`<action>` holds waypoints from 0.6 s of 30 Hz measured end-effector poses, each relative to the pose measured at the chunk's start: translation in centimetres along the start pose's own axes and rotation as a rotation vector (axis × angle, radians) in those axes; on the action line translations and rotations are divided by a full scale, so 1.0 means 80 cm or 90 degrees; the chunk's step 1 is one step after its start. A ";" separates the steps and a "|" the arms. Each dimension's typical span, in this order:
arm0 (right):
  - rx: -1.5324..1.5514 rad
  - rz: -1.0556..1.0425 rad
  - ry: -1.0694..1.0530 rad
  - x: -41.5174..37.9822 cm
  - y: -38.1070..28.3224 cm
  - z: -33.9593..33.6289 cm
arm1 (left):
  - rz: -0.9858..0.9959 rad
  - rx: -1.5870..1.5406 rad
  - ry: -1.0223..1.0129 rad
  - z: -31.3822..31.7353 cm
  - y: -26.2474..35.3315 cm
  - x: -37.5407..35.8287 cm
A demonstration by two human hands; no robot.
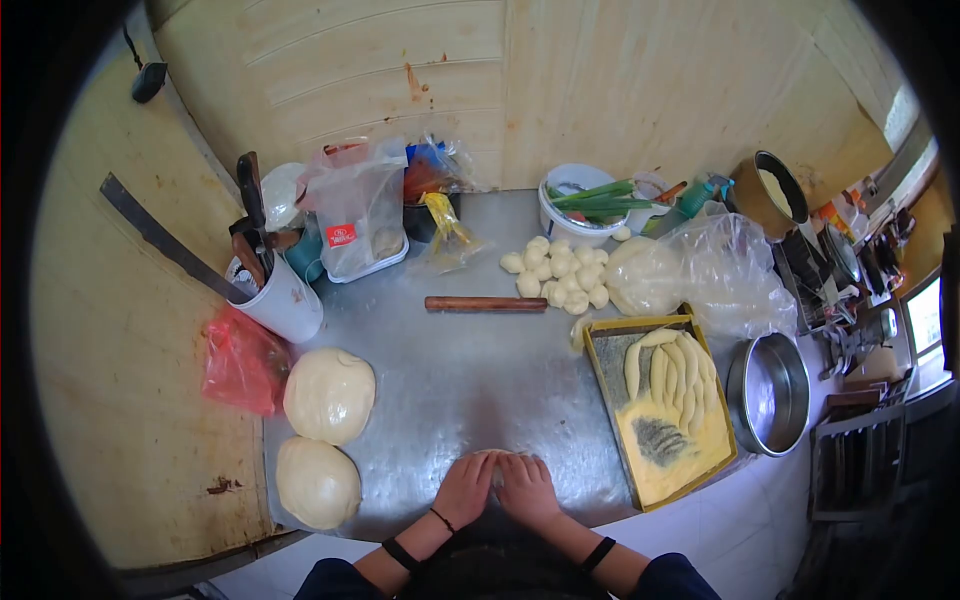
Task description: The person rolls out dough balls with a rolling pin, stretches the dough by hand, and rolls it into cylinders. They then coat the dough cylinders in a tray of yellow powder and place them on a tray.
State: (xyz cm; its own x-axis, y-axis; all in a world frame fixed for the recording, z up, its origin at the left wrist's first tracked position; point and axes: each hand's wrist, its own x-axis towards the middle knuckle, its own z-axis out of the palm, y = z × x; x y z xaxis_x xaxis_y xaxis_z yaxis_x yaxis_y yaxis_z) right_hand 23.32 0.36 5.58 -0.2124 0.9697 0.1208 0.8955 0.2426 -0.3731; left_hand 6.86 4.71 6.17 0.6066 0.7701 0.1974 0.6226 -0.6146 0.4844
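Resting both hands at the near edge of the metal table (420,390), at six o'clock, we have the left hand (466,490) and the right hand (527,488) side by side, fingers curled downward and thumbs close. A pale piece of dough (497,478) shows between them, mostly hidden; we cannot tell whether either hand pinches it or only presses on it.

Taking the wooden rolling pin (485,304) as our clock's centre, we see two large dough rounds (329,396) touching each other between seven and eight o'clock. A heap of small dough balls (565,275) sits at two, just beside a clear plastic bag (715,270). At four lies a tray (660,442) with long dough strips (672,375) on yellow powder, and a round metal pan (775,395) stands just beyond.
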 end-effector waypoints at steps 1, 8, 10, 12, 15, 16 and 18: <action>-0.031 -0.013 0.001 -0.013 0.002 0.021 | 0.006 0.016 0.014 0.012 -0.001 -0.007; 0.041 -0.028 -0.105 -0.035 0.002 -0.001 | -0.019 -0.033 -0.096 0.023 0.010 -0.038; 0.093 0.032 -0.112 -0.013 0.007 -0.027 | -0.049 -0.067 -0.245 -0.017 0.005 -0.009; 0.146 0.095 -0.126 0.008 0.011 -0.030 | -0.077 -0.096 -0.261 -0.026 -0.004 0.012; 0.107 0.044 0.067 0.019 0.011 0.007 | 0.007 -0.036 -0.007 0.015 -0.023 0.012; 0.057 0.020 0.026 0.007 0.008 0.018 | 0.007 -0.035 -0.006 0.017 -0.016 -0.003; 0.008 -0.003 -0.011 -0.023 0.004 0.026 | 0.015 -0.028 -0.097 0.014 0.000 -0.039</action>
State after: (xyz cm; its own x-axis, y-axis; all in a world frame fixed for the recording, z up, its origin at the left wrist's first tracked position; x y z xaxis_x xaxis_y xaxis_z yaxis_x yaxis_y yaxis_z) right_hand 23.20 -1.32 3.33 -0.2236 0.9687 0.1073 0.8897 0.2479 -0.3835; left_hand 5.51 2.08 4.59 0.6911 0.7184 0.0788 0.5868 -0.6214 0.5192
